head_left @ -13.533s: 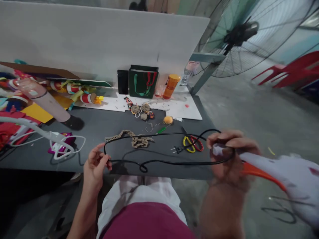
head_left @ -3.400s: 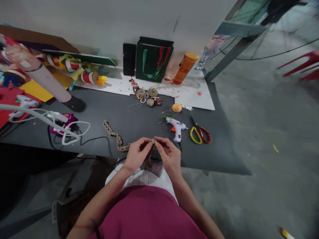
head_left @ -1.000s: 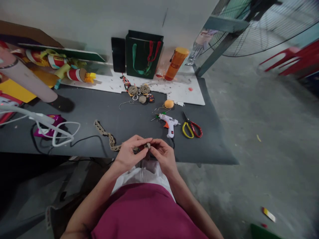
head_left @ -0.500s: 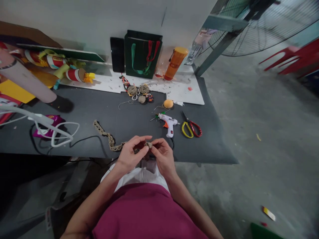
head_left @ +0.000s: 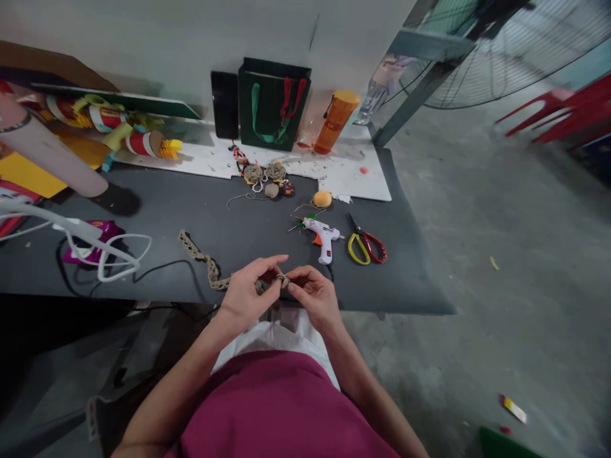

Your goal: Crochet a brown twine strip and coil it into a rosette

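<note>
The left hand (head_left: 247, 292) and right hand (head_left: 317, 298) pinch the curled end of a beige openwork crocheted strip (head_left: 213, 273) at the near edge of the dark grey table (head_left: 403, 270), its length lying leftward past the nearer left hand, while the far dark green paper bag (head_left: 271, 108) and translucent orange bottle (head_left: 335, 124) show no clear contents.

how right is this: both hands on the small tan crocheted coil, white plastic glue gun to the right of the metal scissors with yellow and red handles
The side is wrong: in the head view, the white plastic glue gun lies left of the metal scissors with yellow and red handles. The left hand and right hand are on the small tan crocheted coil.
</note>
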`<state>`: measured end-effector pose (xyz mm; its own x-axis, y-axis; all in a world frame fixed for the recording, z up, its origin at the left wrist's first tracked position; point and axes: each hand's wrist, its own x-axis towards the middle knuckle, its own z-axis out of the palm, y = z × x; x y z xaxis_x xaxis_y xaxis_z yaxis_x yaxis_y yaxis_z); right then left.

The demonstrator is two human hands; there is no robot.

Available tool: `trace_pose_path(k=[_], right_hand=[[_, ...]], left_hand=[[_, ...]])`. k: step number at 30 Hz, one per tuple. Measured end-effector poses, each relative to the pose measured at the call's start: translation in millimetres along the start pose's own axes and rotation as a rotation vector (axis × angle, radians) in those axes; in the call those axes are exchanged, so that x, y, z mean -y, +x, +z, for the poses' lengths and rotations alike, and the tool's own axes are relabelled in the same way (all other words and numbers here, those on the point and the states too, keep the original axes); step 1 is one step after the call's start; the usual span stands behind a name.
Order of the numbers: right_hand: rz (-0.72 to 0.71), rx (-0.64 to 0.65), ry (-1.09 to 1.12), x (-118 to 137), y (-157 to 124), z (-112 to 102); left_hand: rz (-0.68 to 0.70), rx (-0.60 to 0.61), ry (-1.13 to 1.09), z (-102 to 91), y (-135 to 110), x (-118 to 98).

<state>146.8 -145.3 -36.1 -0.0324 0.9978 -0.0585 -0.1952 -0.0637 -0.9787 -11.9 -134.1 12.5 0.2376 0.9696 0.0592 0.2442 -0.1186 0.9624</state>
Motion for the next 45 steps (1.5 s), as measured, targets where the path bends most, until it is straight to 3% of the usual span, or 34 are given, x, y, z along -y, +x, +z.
trace_pose_path(k=[9, 15, 20, 24, 28, 39, 45], right_hand=[[-0.148, -0.087, 0.01, 1, -8, 8], [0.011, -0.047, 0.225, 3, -10, 10], [0.167, 0.006, 0.424, 6, -7, 11], [0.206, 0.007, 0.496, 9, -7, 11], [0.167, -0.053, 0.481, 9, -8, 12], [0.033, -0.045, 0.262, 8, -11, 12], [0.107, -0.057, 0.312, 10, -10, 12]], left_hand=[[0.023, 0.008, -0.026, 0.4, -2, -4], [0.054, -0.047, 0.009, -0.2, -6, -4], [0.112, -0.017, 0.013, -2.1, -7, -8], [0.111, 0.02, -0.026, -2.4, -6, -11], [0.066, 0.076, -0.12, -2.6, -5, -11], [-0.123, 0.045, -0.366, -0.6, -5, -6], [-0.155, 0.032, -0.365, -2.6, -7, -8]])
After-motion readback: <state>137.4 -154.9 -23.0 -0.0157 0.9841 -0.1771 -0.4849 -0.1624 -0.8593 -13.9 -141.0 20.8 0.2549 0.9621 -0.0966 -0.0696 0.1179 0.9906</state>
